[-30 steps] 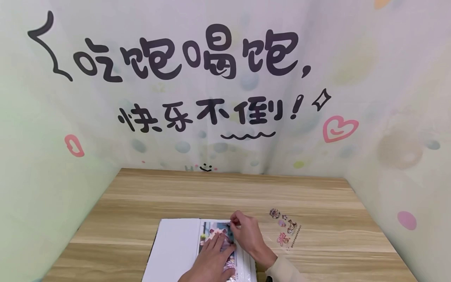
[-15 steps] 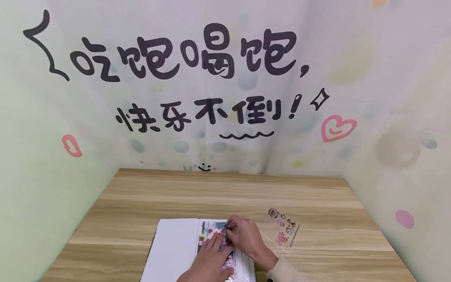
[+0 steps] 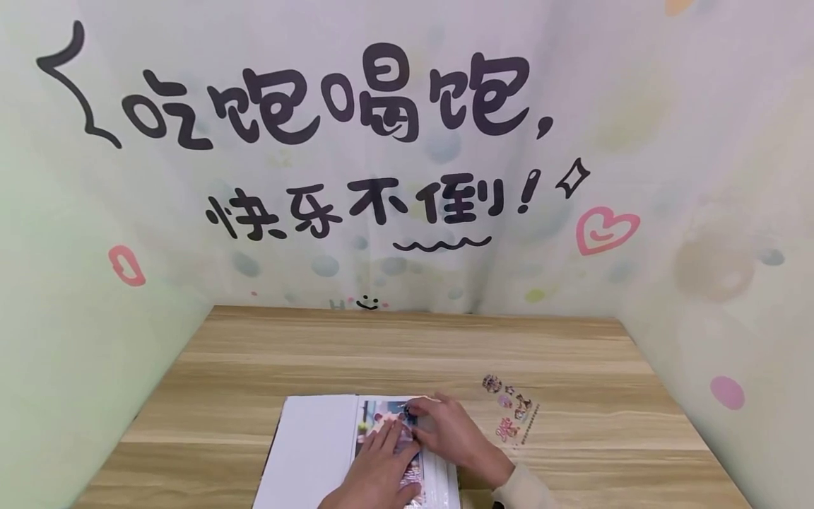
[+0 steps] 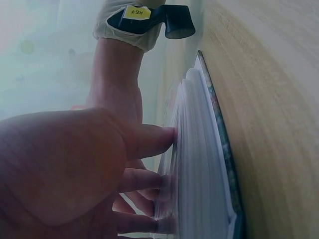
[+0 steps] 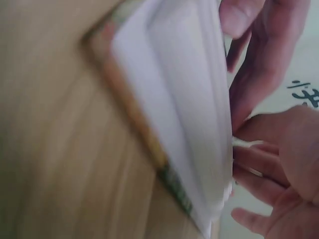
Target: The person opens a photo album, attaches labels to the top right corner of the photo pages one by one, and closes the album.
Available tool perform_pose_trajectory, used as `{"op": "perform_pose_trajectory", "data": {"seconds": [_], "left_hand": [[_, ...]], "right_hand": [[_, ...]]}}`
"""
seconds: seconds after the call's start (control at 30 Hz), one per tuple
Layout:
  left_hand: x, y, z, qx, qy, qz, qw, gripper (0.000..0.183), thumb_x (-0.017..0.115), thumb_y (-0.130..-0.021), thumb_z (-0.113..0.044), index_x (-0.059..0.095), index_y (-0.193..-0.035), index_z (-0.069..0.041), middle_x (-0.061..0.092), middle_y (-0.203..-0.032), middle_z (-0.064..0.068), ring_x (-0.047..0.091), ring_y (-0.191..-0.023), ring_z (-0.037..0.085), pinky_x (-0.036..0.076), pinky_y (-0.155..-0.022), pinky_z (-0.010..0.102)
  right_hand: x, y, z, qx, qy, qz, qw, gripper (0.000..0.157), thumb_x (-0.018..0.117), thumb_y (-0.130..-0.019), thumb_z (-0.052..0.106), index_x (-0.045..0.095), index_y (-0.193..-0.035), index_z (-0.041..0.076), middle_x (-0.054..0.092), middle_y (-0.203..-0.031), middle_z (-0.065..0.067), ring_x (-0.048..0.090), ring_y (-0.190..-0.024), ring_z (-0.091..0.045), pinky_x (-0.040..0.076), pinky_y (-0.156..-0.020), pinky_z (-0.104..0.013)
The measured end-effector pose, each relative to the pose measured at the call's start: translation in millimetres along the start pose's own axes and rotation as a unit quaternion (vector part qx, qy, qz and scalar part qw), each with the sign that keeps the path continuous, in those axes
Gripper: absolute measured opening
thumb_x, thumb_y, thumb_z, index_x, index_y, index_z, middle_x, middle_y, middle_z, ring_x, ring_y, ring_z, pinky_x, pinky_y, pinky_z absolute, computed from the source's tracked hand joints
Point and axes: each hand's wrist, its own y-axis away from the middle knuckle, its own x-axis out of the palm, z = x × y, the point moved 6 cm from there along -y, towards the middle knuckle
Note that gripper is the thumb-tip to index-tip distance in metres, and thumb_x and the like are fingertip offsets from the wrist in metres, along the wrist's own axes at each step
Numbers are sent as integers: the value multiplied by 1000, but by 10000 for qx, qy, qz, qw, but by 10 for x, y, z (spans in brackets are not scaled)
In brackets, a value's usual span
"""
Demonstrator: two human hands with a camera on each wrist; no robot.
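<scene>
One open album (image 3: 311, 445) lies under one straight-fingered left grip (image 3: 376, 466) and one right grip (image 3: 453, 433), hold unclear

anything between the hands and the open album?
Nothing visible. The left hand rests on the picture in the album, and the right hand touches the page near the picture's upper right. The stickers lie aside on the table, not in between.

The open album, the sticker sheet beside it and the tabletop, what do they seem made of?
Album: left page matte white paper or card, showing no glare; right page likely under clear glossy plastic, given its glints. Sticker sheet: probably clear plastic film, wood grain showing through. Tabletop: smooth wood or printed laminate, by its streaked grain.
</scene>
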Motion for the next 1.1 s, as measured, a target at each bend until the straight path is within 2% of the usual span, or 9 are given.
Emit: {"op": "perform_pose_trajectory", "data": {"seconds": [0.2, 0.37, 0.53, 0.63, 0.77, 0.9, 1.0, 1.1], "left_hand": [[2, -3, 13, 1, 118, 6, 9999, 60, 68, -88, -49, 59, -137, -17, 43, -150, 22, 35, -142, 39, 36, -110, 56], [5, -5, 15, 19, 89, 12, 10000, 59, 68, -88, -49, 58, -137, -18, 43, -150, 21, 35, -142, 38, 37, -110, 55], [-9, 8, 3, 56, 1, -49, 10000, 59, 68, -88, -49, 58, -137, -18, 44, -150, 21, 36, -142, 38, 37, -110, 54], [-13, 10, 0, 68, -21, -45, 10000, 59, 67, -88, -50, 58, -138, -18, 43, -150, 21, 37, -142, 37, 37, -110, 53], [-15, 8, 5, 46, 10, 10, 10000, 60, 66, -89, -50, 57, -139, -19, 43, -150, 21, 37, -142, 37, 37, -110, 53], [-12, 11, 6, 60, 83, 36, 9999, 60, 66, -89, -50, 57, -140, -19, 43, -150, 21, 36, -142, 37, 36, -111, 54], [-11, 9, 7, 83, 60, 43, 9999, 60, 66, -89, -50, 57, -140, -20, 44, -150, 21, 36, -142, 37, 37, -110, 54], [-5, 1, 19, 26, 102, 156, 9998, 60, 65, -90, -50, 55, -141, -20, 43, -151, 20, 35, -143, 37, 36, -111, 54]], "right_hand": [[7, 28, -54, -122, -333, 434, 9984, 50, 72, -89, 13, 57, -136, 3, 69, -124, -9, 67, -110, -25, 54, -94, -38], [48, 41, -63, -61, -64, 930, 9956, 52, 64, -96, 19, 50, -145, 6, 62, -133, -13, 57, -124, -30, 49, -101, -43], [60, 64, -55, -339, 125, 1149, 9927, 47, 59, -100, 21, 51, -144, 8, 61, -135, -9, 53, -129, -28, 47, -104, -42], [53, 91, -63, -532, 153, 1186, 9914, 45, 57, -101, 20, 51, -144, 7, 59, -139, -9, 52, -131, -27, 45, -107, -43], [33, 116, -80, -590, 97, 1205, 9909, 47, 57, -101, 22, 50, -145, 9, 56, -142, -11, 51, -133, -31, 41, -109, -48], [13, 110, -115, -533, -87, 1049, 9930, 43, 62, -98, 20, 56, -139, 9, 62, -136, -7, 56, -127, -33, 45, -105, -48], [2, 74, -162, -270, -605, 815, 9945, 36, 64, -95, 14, 62, -130, 8, 69, -123, -4, 64, -116, -26, 50, -100, -44], [-1, 16, -236, 267, -1185, 544, 9911, 33, 66, -94, 14, 64, -126, 9, 70, -119, -1, 65, -111, -20, 51, -99, -41]]}}
